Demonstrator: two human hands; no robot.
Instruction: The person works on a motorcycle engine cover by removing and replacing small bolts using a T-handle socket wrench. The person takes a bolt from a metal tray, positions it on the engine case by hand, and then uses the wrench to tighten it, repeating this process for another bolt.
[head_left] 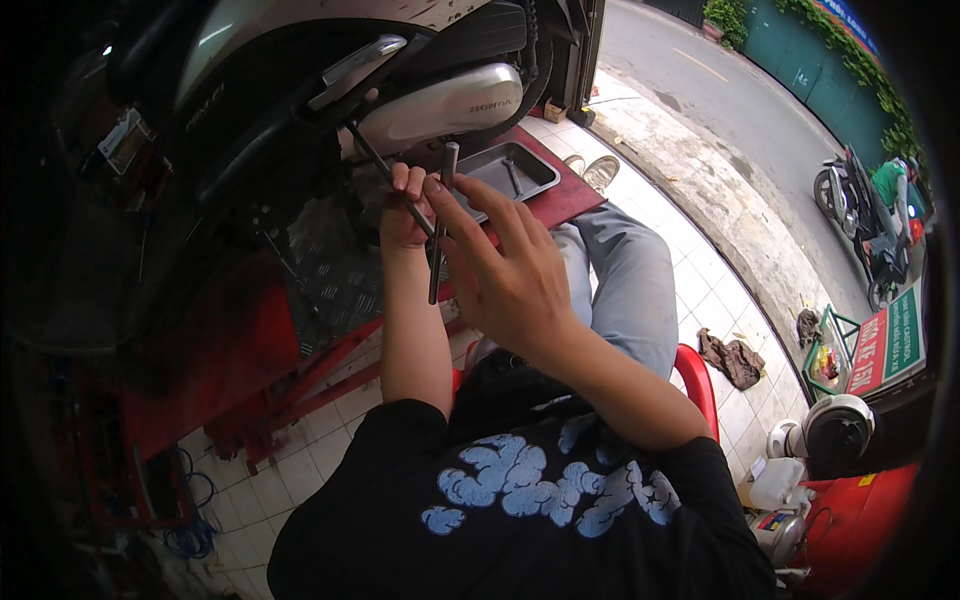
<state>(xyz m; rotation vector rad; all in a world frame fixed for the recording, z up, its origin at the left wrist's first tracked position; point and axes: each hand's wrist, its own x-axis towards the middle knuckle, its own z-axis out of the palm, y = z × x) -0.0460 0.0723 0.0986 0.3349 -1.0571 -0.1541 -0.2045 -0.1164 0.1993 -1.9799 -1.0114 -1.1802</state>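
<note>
A T-handle wrench (447,215) is between my two hands, its long dark shaft (371,150) running up and left toward the underside of a scooter (430,110). My left hand (403,215) has its fingers closed round the shaft close to the crossbar. On the crossbar rest the fingertips of my right hand (510,265), the fingers slightly bent and the thumb hidden. The shaft's far end reaches the scooter's dark lower body, where I cannot make out what it touches. Just beyond my hands, a grey metal tray (545,183) holds a small metal tool or bolt (513,176).
The scooter stands on a red lift platform (566,198) with a dark treadplate (335,265). My legs (630,270) stretch right of it, over white tiles. A brown rag (732,358) lies there. A red drum (860,525) and containers stand at lower right; a rider passes on the street.
</note>
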